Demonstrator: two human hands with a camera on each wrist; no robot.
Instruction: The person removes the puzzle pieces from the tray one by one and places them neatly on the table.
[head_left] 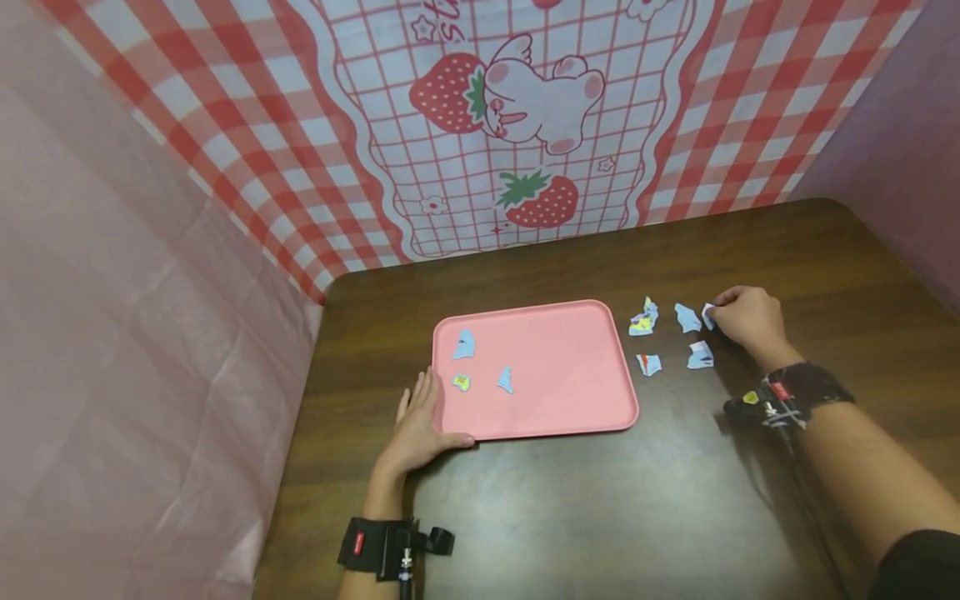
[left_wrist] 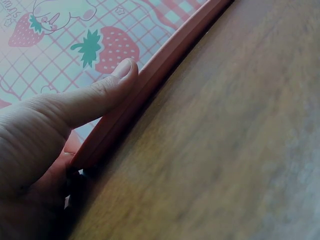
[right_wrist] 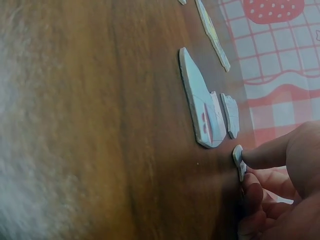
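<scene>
A pink tray (head_left: 555,375) lies on the table with three puzzle pieces on it: a blue piece (head_left: 464,344), a yellow one (head_left: 461,382) and a pale blue sliver (head_left: 506,380). My left hand (head_left: 417,429) rests against the tray's near left corner, its thumb (left_wrist: 102,97) along the front rim and its fingers extended on the left side. Right of the tray, my right hand (head_left: 750,321) pinches a small puzzle piece (right_wrist: 238,161) between thumb and fingers, at table level. Close by lie a blue piece (head_left: 687,318) and a piece with dark and red marks (right_wrist: 202,107).
Left of those lie a yellow-and-purple piece (head_left: 643,319) and one with a red stripe (head_left: 648,364). A checked strawberry cloth (head_left: 525,167) hangs behind the wooden table (head_left: 570,517). Pink fabric (head_left: 150,333) hangs at the left. A cable (head_left: 813,517) runs by the right forearm.
</scene>
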